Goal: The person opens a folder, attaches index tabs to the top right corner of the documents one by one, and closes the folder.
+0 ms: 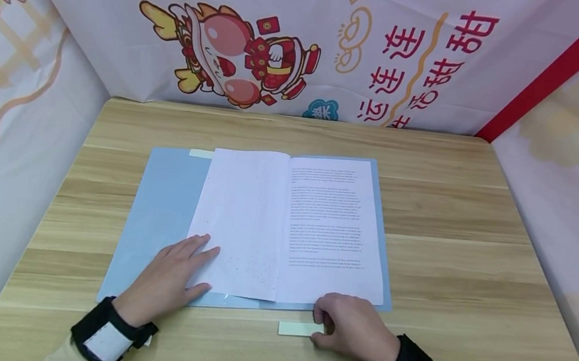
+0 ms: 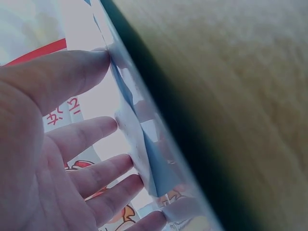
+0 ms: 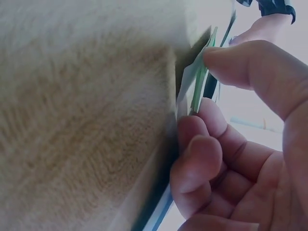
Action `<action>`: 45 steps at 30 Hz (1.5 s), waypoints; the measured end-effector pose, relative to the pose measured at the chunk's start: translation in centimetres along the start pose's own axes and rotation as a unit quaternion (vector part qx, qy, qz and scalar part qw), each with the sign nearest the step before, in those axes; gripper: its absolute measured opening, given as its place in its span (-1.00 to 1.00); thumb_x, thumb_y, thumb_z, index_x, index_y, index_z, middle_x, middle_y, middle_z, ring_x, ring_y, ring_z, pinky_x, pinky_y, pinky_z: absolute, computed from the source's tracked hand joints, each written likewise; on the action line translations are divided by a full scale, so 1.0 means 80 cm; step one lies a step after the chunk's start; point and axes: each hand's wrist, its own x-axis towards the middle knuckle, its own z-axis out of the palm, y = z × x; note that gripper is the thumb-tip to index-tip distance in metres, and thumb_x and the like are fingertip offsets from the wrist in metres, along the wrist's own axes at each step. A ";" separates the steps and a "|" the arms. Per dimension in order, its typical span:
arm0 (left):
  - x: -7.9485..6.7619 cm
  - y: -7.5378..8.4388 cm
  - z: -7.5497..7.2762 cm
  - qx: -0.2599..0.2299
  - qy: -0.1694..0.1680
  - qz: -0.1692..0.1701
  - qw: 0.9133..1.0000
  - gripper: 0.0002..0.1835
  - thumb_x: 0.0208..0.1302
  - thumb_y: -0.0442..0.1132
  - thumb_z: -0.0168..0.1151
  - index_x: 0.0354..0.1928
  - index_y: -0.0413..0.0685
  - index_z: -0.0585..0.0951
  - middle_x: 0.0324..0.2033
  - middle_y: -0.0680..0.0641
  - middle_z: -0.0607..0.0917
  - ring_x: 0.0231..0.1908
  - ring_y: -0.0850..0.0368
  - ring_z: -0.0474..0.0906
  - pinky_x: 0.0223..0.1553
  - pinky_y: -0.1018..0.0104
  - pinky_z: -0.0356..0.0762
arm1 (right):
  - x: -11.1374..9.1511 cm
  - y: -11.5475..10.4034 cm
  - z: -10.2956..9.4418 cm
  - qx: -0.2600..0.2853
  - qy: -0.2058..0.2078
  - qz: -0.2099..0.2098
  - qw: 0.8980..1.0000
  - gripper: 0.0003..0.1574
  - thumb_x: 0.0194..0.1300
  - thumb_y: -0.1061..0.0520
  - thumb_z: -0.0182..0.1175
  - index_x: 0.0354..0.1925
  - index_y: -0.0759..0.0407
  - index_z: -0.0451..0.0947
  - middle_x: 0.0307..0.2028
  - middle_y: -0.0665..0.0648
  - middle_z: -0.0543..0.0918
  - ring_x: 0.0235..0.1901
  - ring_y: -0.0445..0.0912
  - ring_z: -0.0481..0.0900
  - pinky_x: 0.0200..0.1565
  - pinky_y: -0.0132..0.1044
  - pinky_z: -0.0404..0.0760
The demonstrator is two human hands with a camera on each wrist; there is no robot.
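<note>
A light blue folder (image 1: 164, 201) lies spread on the table, with a white paper booklet (image 1: 245, 211) open on it. The left page is mostly blank; printed text (image 1: 325, 215) fills much of the right one. My left hand (image 1: 169, 277) rests with spread, fairly straight fingers on the lower left of the page and the folder. Just below the folder's front edge is a pale green sticky note pad (image 1: 298, 329). My right hand (image 1: 355, 327) pinches its right end between thumb (image 3: 231, 60) and curled fingers. Those fingers hide part of the pad.
The wooden table (image 1: 475, 257) extends to both sides of the folder. A pale green strip (image 1: 202, 153) shows at the folder's top left edge. Printed cloth (image 1: 290, 0) hangs behind the table, and more cloth stands along its left and right sides.
</note>
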 end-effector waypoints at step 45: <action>0.040 0.047 -0.049 -0.201 0.116 0.027 0.972 -0.52 0.31 -0.19 0.43 0.25 -0.09 0.60 0.15 -0.08 0.66 0.08 0.05 0.61 -0.05 0.06 0.68 | 0.016 -0.003 -0.085 0.025 0.179 -0.039 0.983 -0.68 0.04 0.18 0.56 -0.41 0.05 0.54 -0.49 -0.11 0.52 -0.55 -0.19 0.44 -0.49 -0.42 0.47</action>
